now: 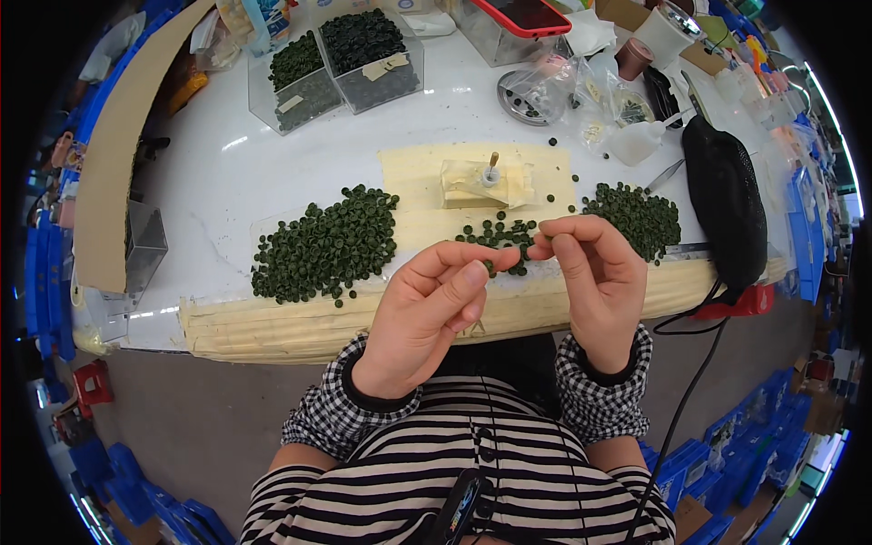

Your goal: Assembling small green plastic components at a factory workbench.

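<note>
My left hand (pixel 420 304) is closed in a pinch, with a small round dark green part (pixel 489 267) between thumb and forefinger. Close beside it, my right hand (pixel 599 289) pinches too; a small dark bit shows at its fingertips, too little to name. Both are raised over the table's near edge, fingertips almost meeting. Just beyond them lies a small cluster of green parts (pixel 498 231), partly covered by my fingers. A larger pile of green parts (pixel 329 242) spreads to the left, and another pile (pixel 633 218) to the right. Behind the cluster stands a taped block (pixel 463 184) with an upright pin (pixel 492 166).
Two clear bins (pixel 377 82) of dark parts stand at the back left, beside a cardboard panel (pixel 113 154). A black mesh-covered object (pixel 724 200) with a cable is at the right. A red-cased phone (pixel 524 14), plastic bags (pixel 581 95) and tweezers (pixel 666 175) lie farther back.
</note>
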The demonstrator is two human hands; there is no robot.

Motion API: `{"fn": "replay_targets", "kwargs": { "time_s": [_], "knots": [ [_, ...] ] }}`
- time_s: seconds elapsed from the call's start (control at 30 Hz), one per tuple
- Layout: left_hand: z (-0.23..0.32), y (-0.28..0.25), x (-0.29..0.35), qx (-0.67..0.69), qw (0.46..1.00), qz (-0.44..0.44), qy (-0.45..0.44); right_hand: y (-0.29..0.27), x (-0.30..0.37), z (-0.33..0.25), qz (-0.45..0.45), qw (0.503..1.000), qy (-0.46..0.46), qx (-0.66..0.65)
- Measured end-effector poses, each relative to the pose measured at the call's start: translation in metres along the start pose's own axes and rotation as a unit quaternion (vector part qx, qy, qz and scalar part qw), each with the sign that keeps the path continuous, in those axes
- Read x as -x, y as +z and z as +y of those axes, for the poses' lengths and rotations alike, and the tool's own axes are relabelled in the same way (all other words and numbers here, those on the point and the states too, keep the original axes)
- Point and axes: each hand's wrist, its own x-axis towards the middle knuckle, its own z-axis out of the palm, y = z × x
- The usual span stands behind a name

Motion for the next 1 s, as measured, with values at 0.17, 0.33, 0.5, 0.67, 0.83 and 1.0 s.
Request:
{"fn": "replay_targets", "kwargs": {
  "time_s": [0.17,0.33,0.5,0.67,0.83,1.0],
  "knots": [
    [-0.001,0.000,0.001,0.034,0.999,-0.018,0.014,0.010,-0.002,0.008,0.007,0.981,-0.146,0.129],
    [0.000,-0.003,0.003,0.031,0.999,-0.022,0.022,0.018,0.000,0.011,0.048,0.967,-0.182,0.175],
    [0.000,-0.003,0.004,0.018,0.998,-0.013,0.053,0.022,0.001,0.013,0.063,0.947,-0.225,0.221],
    [0.000,-0.004,0.004,0.004,0.998,-0.019,0.063,0.023,0.001,0.016,0.073,0.930,-0.250,0.260],
    [0.002,-0.003,0.006,-0.002,0.998,-0.012,0.065,0.022,0.002,0.015,0.042,0.987,-0.129,0.083],
    [-0.001,-0.005,0.005,0.004,0.998,0.012,0.057,0.021,0.006,0.013,0.003,0.997,-0.006,-0.073]
  ]
}}
